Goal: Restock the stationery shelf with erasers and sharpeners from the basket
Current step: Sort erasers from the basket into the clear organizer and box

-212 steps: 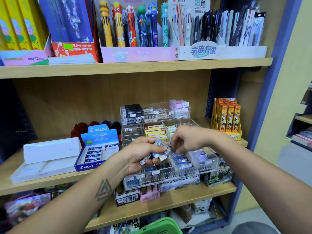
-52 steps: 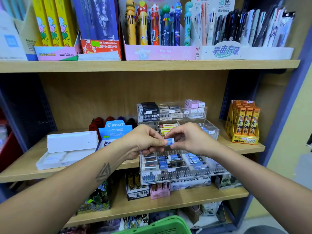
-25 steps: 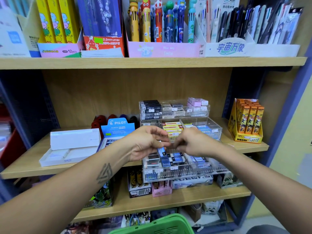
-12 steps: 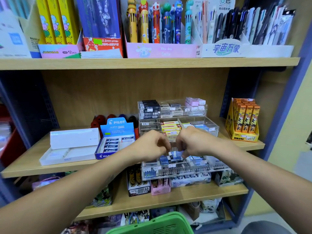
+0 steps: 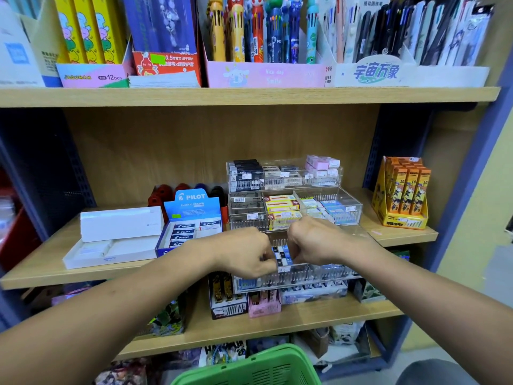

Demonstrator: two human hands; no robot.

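A clear acrylic tiered organizer (image 5: 348, 212) stands on the middle wooden shelf (image 5: 402, 236), its compartments filled with small boxed erasers. Both my hands reach into its lowest front tier. My left hand (image 5: 244, 252) and my right hand (image 5: 313, 243) have their fingers curled down on either side of a row of blue, white and black erasers (image 5: 281, 255), pinching it from both ends. The fingertips are hidden behind the knuckles. The green plastic basket (image 5: 266, 368) sits at the bottom edge, below my arms; its contents are out of sight.
A blue Pilot eraser box (image 5: 191, 218) and a white box (image 5: 119, 232) lie left of the organizer. An orange display box (image 5: 401, 193) stands at the right. Pens fill the upper shelf (image 5: 249, 95). More packs sit on the lower shelf (image 5: 277, 326).
My hands went from passing a small blue eraser in the air to lowering into the front tier. Now both press on the eraser row there.
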